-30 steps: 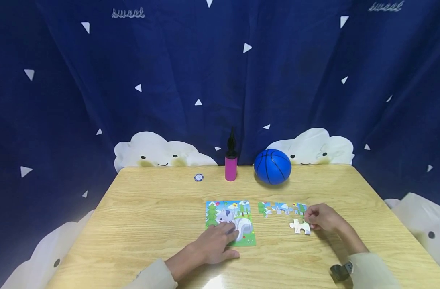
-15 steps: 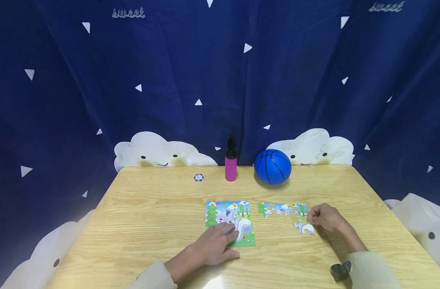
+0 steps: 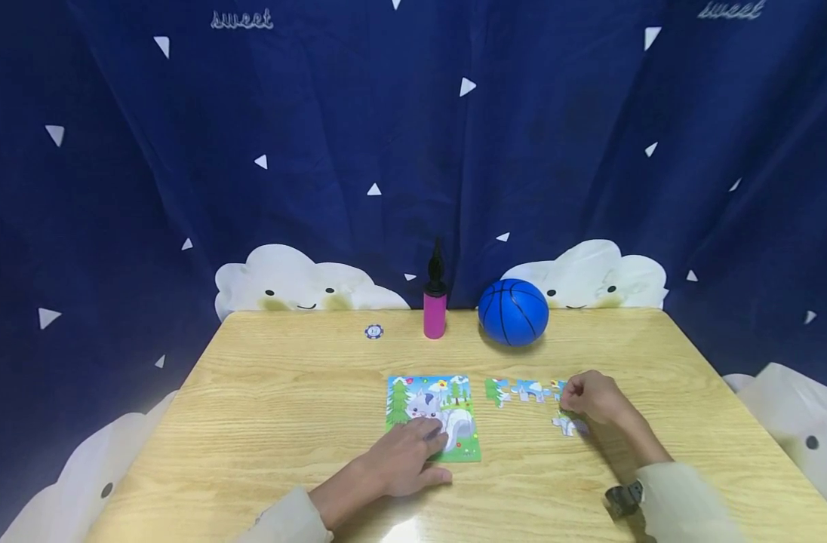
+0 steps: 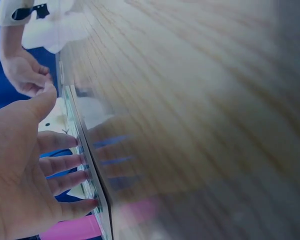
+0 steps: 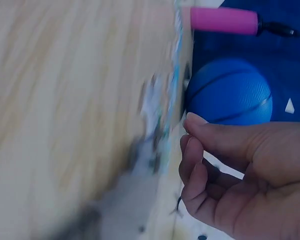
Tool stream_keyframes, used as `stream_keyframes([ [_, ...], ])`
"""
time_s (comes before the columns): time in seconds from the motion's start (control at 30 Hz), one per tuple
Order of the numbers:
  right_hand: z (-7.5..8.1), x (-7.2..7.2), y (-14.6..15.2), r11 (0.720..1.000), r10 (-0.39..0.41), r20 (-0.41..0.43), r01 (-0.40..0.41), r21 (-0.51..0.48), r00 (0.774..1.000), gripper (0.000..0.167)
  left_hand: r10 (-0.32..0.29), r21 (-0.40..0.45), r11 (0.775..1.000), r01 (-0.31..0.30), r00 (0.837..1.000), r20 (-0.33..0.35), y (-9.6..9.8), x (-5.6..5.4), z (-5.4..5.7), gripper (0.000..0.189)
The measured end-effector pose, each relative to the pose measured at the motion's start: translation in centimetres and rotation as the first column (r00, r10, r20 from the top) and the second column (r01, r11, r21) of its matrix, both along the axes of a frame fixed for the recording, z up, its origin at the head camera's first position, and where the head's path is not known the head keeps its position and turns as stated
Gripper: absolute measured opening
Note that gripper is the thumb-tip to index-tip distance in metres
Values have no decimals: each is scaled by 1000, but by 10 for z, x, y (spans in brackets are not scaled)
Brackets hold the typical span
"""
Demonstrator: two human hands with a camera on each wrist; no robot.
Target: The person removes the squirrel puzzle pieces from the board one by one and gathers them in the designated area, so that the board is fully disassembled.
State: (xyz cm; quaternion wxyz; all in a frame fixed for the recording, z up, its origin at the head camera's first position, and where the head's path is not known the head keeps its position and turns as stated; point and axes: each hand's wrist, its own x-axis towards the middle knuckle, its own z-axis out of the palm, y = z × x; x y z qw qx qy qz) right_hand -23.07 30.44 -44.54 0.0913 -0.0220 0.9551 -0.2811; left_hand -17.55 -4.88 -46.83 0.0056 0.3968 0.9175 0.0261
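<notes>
My left hand (image 3: 403,456) lies with fingers spread on the lower part of a square picture board (image 3: 461,388). The board shows a grey squirrel among trees; in the left wrist view the fingertips rest along its thin edge. My right hand (image 3: 597,396) hovers by the loose jigsaw pieces, thumb and index fingertip together and the other fingers curled. No piece shows between those tips in the right wrist view. A grey-white jigsaw piece (image 3: 568,424) lies just below the hand. A row holds a tree piece (image 3: 496,392), a middle piece (image 3: 530,391) and a partly covered right piece (image 3: 558,386).
Behind the pieces a blue ball (image 3: 513,312) with black lines sits on the wooden table (image 3: 284,377). A pink hand pump (image 3: 435,315) stands to its left, and a blue-and-white chip (image 3: 373,332) lies further left. A dark blue curtain hangs behind.
The grey-white piece shifted slightly right and turned under my right fingers, which then let it go. The right hand moved up and left over the row's right piece. My left hand stayed put.
</notes>
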Motion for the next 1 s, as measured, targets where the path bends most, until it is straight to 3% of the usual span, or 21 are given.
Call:
stream_keyframes([
  [0.33, 9, -15, -71, 993, 81, -58, -85, -76, 995, 9, 13, -4, 1000, -13, 1000, 26, -6, 0, 1, 65],
  [0.6, 3, -20, -122, 971, 181, -83, -192, -144, 980, 8, 14, 7, 1000, -15, 998, 53, -12, 3, 1, 64],
  [1.0, -13, -31, -170, 960, 178, -86, -192, -205, 980, 4, 76, 33, 996, -77, 997, 24, -35, 1, -2, 63],
])
